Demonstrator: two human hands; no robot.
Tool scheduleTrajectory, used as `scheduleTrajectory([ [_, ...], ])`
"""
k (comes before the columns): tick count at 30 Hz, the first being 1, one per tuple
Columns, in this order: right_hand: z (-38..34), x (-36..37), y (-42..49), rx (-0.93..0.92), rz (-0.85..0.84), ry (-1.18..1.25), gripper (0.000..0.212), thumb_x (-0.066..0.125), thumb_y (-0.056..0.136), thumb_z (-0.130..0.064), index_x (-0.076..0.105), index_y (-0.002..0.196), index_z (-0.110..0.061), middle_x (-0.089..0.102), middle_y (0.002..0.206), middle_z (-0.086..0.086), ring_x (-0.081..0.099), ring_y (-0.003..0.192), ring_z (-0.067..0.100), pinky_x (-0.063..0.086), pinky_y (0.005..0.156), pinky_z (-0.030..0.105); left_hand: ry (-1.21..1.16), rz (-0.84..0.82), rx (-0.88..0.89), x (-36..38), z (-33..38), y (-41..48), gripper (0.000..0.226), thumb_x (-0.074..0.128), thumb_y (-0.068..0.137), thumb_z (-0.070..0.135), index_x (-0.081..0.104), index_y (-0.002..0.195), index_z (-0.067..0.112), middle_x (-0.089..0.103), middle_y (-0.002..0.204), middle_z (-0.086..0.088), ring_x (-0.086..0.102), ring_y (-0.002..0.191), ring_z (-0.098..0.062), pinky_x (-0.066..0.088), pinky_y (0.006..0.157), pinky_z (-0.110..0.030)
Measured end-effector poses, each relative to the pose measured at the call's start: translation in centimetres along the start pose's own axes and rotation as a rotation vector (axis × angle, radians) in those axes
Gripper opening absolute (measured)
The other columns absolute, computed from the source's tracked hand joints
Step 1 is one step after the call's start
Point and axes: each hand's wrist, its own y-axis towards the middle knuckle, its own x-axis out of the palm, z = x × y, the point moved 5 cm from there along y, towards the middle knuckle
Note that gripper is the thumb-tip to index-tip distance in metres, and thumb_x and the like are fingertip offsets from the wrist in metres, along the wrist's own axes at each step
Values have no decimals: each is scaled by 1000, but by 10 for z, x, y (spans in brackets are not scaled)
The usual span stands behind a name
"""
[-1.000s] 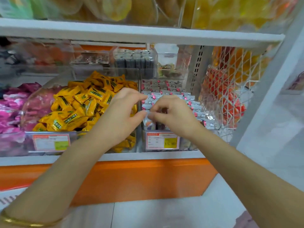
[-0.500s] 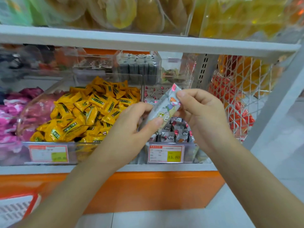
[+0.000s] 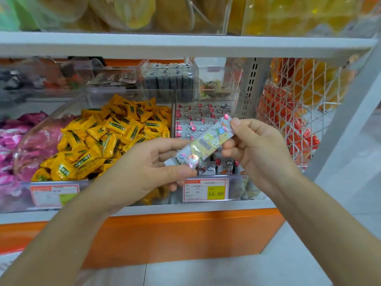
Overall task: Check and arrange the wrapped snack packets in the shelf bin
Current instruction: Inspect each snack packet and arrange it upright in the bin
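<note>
A person stands at a shop shelf, seen from the head camera, holding one silver snack packet slantwise in the air in front of the clear shelf bin. The left hand pinches the packet's lower end, thumb on top and fingers curled behind. The right hand pinches the upper end between the thumb and bent fingers. The packet touches nothing but the two hands.

Inside the bin, matching silver packets stand in rows toward the back, and a few more show at the front below the hands. A price tag with a yellow patch is fixed to the bin's front wall. Just beside it on the left, a divider apart, yellow packets are heaped in a neighbouring bin, with pink packets further left.

The white upper shelf runs across above, leaving an open band between its front edge and the stock below. To the right, a white wire mesh basket of orange bags hangs near the right hand, and a slanted white upright closes that side. Below the shelf lip sits an orange base panel, then pale tiled floor, where both forearms reach in freely.
</note>
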Motion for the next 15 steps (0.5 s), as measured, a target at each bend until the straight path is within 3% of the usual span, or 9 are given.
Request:
scheduleTrajectory([
  [4, 1, 1, 1, 43, -4, 116, 19, 52, 93, -9, 56, 75, -3, 61, 49, 2, 57, 43, 6, 48, 44, 12, -144, -22, -7, -3, -3, 0, 46, 71, 67, 19, 62, 112, 13, 72, 80, -9, 56, 53, -6, 47, 50, -15],
  [10, 2, -3, 4, 36, -52, 139, 4, 56, 86, -1, 58, 88, -3, 61, 53, 1, 62, 49, 9, 51, 48, 14, -337, 136, -55, -13, -7, 4, 38, 51, 78, 26, 62, 104, 1, 73, 86, -13, 54, 49, -3, 45, 43, -13],
  [13, 1, -2, 3, 5, -121, 35, 20, 53, 88, 2, 59, 106, -5, 63, 56, 4, 64, 53, 13, 53, 53, 18, -315, 197, -47, -15, -5, 4, 37, 45, 86, 26, 59, 109, 2, 72, 79, -14, 53, 48, -4, 46, 44, -14],
  [15, 0, 0, 1, -46, -137, -100, 20, 51, 90, 4, 60, 106, -5, 62, 65, 9, 64, 54, 16, 54, 55, 21, -254, 224, -22, -15, -3, 3, 33, 40, 93, 22, 60, 112, 4, 72, 82, -15, 53, 49, -6, 45, 44, -15],
])
